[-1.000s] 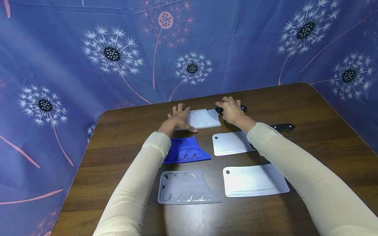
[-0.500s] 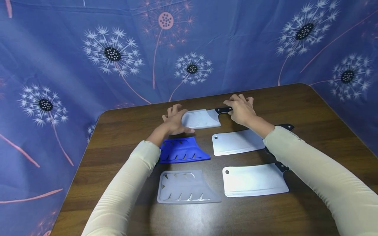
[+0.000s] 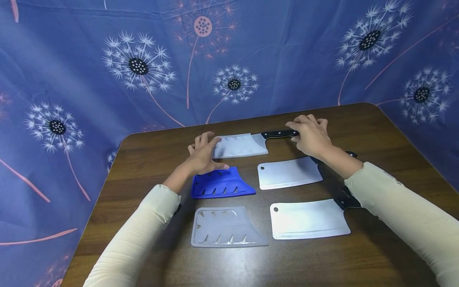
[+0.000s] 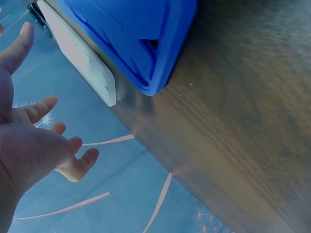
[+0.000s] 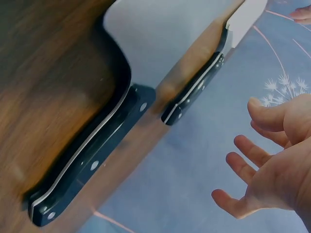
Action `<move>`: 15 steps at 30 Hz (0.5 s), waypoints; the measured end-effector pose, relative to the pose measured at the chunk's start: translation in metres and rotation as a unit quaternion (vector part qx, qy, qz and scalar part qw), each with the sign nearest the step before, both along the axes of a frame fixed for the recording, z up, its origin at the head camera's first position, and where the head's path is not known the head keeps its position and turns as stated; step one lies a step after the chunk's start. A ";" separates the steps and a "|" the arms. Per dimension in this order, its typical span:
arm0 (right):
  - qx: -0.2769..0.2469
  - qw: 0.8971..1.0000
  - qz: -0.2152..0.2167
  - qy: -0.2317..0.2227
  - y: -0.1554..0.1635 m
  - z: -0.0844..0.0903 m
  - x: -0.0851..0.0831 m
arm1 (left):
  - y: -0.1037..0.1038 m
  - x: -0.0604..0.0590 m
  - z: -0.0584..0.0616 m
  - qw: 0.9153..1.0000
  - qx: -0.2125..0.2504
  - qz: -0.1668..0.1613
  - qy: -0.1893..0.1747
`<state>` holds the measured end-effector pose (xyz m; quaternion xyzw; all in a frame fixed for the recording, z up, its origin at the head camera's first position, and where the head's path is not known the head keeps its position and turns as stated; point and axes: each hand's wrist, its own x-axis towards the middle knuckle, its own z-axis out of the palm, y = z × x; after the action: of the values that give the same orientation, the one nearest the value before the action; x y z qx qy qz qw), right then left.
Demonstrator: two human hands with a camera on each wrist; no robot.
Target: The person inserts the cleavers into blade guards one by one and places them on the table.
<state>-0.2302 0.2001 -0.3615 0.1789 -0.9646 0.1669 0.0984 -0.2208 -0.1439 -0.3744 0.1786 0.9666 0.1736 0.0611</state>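
Note:
At the back of the table lies a cleaver with a black handle, its blade inside a whitish translucent sheath. My left hand hovers by the sheath's left end, fingers spread and holding nothing; in the left wrist view that hand is apart from the sheath. Over the handle's right end is my right hand, fingers loosely bent; the right wrist view shows that hand clear of the handle. Below my left hand lies a blue sheath.
Two bare cleavers lie on the right, a middle cleaver and a front cleaver, their handles partly hidden by my right arm. A clear grey sheath lies at front left on the wooden table. A blue patterned cloth hangs behind.
My hands have moved apart: the left hand has drawn left and toward me off the sheath, the right hand has slid right off the handle. The sheathed cleaver stays in place.

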 end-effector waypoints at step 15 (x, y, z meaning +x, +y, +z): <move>-0.014 1.000 0.007 -0.023 0.047 -0.003 0.027 | -0.024 0.027 -0.008 0.999 0.002 0.001 0.033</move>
<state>-0.2035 0.2469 -0.3644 0.1803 -0.9629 0.1850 0.0780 -0.1933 -0.1678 -0.3820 0.1832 0.9679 0.1697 0.0285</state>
